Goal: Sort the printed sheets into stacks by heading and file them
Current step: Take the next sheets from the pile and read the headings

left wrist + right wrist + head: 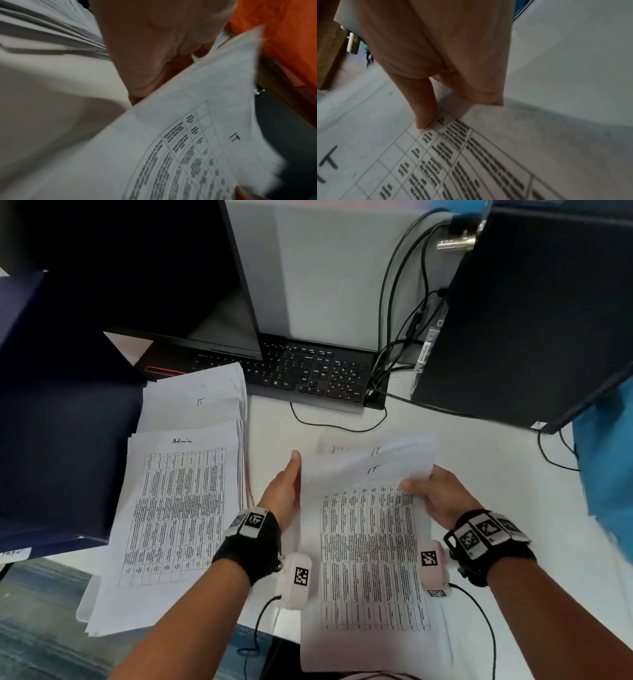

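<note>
A printed table sheet headed "IT" (370, 559) is held up over the near desk edge, with more loose sheets (394, 446) fanned behind its top. My left hand (286, 491) holds its left edge, thumb along the edge and fingers hidden beneath; the left wrist view shows the palm (154, 54) going under the sheet (188, 148). My right hand (438, 498) pinches the right edge, thumb (423, 108) pressed on the sheet (488, 162). At the left lie an "Admin" stack (181, 508) and, behind it, an "IT" stack (198, 398).
A black keyboard (308, 371) and a dark monitor (154, 268) stand at the back. A computer tower (531, 320) with cables (394, 302) is at the right. Dark blue folders (51, 422) rest at the left, over the stacks' edge. White desk (274, 433) shows between the stacks.
</note>
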{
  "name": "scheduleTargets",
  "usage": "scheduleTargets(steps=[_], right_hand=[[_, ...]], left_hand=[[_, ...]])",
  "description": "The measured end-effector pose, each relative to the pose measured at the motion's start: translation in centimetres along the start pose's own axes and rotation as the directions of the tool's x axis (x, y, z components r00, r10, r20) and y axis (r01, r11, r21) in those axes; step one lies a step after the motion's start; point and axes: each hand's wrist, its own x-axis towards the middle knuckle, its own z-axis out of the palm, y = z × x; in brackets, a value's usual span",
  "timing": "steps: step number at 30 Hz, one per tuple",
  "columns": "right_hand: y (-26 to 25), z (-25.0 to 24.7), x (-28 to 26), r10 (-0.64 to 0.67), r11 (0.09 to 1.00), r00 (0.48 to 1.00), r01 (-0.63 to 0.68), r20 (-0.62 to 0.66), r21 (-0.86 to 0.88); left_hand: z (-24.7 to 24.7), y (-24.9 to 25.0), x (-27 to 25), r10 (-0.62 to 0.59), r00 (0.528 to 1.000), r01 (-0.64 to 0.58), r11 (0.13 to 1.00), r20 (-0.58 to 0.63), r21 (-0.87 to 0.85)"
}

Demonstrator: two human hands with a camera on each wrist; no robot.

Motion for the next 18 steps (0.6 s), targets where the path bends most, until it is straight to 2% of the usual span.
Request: scheduleTargets(steps=[1, 3, 5, 7, 8, 9, 11, 12, 13, 16, 18], right_hand=[[-0.3, -0.5, -0.4, -0.011, 0.999, 1.0, 0.011, 0.003, -0.033], [-0.4, -1.7, -0.9, -0.068, 0.99, 0.998, 0.067, -0.008, -0.123], [-0.3, -2.3, -1.4, -0.108, 0.978, 0.994, 0.105, -0.005, -0.181], [-0.1, -2.4, -1.5, -0.1, 0.977, 0.995, 0.094, -0.019, -0.192], [-0.1, -2.2, -1.6, -0.085, 0.977, 0.996, 0.075, -0.04, -0.197], [-0.2, -2.0, -1.7, -0.07, 0.978, 0.996, 0.057, -0.058, -0.202], [-0.1, -2.0, -1.5, -0.053, 0.982, 0.996, 0.038, -0.077, -0.187], [0.1, -2.1, -1.3, -0.046, 0.982, 0.996, 0.03, -0.082, -0.186], [0.2, -2.2, -1.2, -0.042, 0.981, 0.996, 0.024, -0.085, -0.193], [0.5, -2.5, -1.1, -0.019, 0.981, 0.994, -0.002, -0.104, -0.197], [0.5, -2.4, -1.3, -0.032, 0.981, 0.993, 0.009, -0.115, -0.195]], left_hand=[[0.0, 0.1, 0.2, 0.007, 1.0, -0.007, 1.0, -0.012, 0.017], [0.2, 0.5, 0.7, 0.081, 0.996, -0.067, 0.957, -0.036, 0.283], [0.0, 0.5, 1.7, 0.194, 0.975, -0.09, 0.797, -0.112, 0.597], [0.3, 0.5, 2.4, 0.217, 0.969, -0.053, 0.657, -0.12, 0.752], [0.5, 0.5, 2.9, 0.208, 0.971, -0.043, 0.637, -0.117, 0.77], [0.9, 0.6, 3.1, 0.178, 0.977, -0.029, 0.658, -0.118, 0.752], [1.5, 0.2, 3.8, 0.069, 0.992, 0.018, 0.767, -0.11, 0.641], [1.7, -0.1, 4.0, 0.04, 0.995, 0.021, 0.793, -0.086, 0.609], [1.9, -0.2, 4.0, 0.045, 0.997, 0.004, 0.778, -0.062, 0.628], [2.3, -0.6, 3.6, 0.189, 0.981, -0.1, 0.672, -0.04, 0.733], [2.4, -0.5, 3.0, 0.245, 0.968, -0.127, 0.653, -0.05, 0.747]])
